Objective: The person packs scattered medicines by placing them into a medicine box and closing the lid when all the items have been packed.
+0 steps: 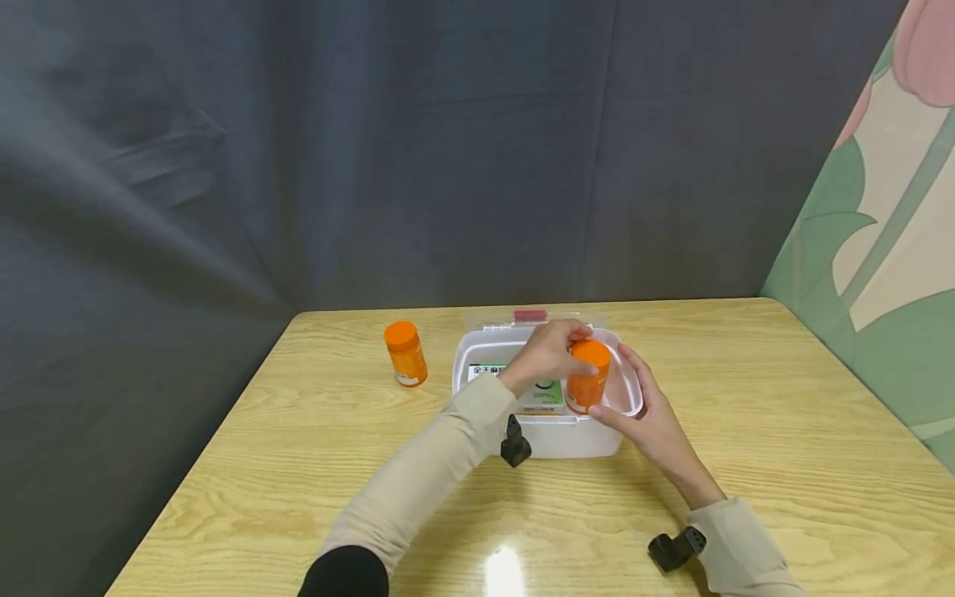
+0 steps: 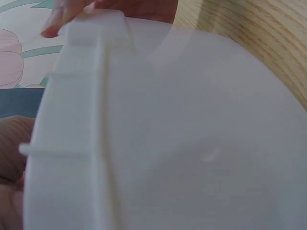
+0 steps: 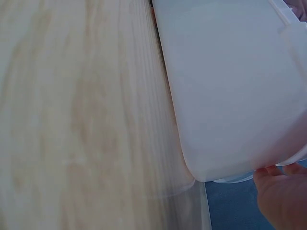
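Observation:
A translucent white plastic box (image 1: pixel 570 441) stands on the table, and its front wall fills much of both wrist views. Inside, at the right end, is an orange bottle (image 1: pixel 584 391) with an orange lid, slightly tilted. My left hand (image 1: pixel 550 352) reaches over the box and grips this bottle near its top. To the left of the bottle lies a white and green carton (image 1: pixel 550 400), partly hidden by my left arm. My right hand (image 1: pixel 658 421) holds the box's right end, thumb at the front rim and fingers along the side.
A second orange bottle (image 1: pixel 407 355) stands upright on the wooden table (image 1: pixel 313 464), left of the box. Behind the box, a clear flap with a red latch (image 1: pixel 530 315) extends backward. A dark cloth (image 1: pixel 462 166) hangs behind the table; a flowered panel (image 1: pixel 888 274) borders the right.

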Available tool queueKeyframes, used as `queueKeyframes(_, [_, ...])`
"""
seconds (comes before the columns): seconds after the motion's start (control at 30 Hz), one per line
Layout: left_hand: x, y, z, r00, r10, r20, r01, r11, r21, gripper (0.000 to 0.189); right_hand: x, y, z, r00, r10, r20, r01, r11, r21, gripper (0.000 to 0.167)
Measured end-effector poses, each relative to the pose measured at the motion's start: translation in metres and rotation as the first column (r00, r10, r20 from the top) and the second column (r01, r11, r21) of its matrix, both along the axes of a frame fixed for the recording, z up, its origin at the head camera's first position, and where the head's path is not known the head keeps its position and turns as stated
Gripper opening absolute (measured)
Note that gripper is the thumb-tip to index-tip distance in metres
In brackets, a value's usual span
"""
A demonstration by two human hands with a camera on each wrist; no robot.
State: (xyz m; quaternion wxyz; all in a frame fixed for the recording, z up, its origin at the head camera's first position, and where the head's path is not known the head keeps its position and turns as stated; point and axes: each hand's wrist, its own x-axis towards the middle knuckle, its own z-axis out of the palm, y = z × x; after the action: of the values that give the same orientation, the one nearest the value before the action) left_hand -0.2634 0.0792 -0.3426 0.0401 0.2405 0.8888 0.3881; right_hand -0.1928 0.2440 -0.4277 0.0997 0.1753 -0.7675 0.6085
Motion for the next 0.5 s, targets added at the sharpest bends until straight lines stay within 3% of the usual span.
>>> queueKeyframes(0.27, [-0.001, -0.008, 0.004, 1.0, -0.014, 0.01, 0.014, 1.0, 0.02, 0.053, 0.001, 0.0, 0.0, 1.0, -0.005, -0.002, 0.005, 1.0, -0.002, 0.089])
queueKeyframes(0.5, [-0.003, -0.015, 0.003, 0.999, -0.024, 0.031, 0.022, 0.998, 0.058, 0.052, 0.001, 0.0, -0.001, 1.0, -0.013, -0.023, 0.014, 1.0, 0.011, 0.079])
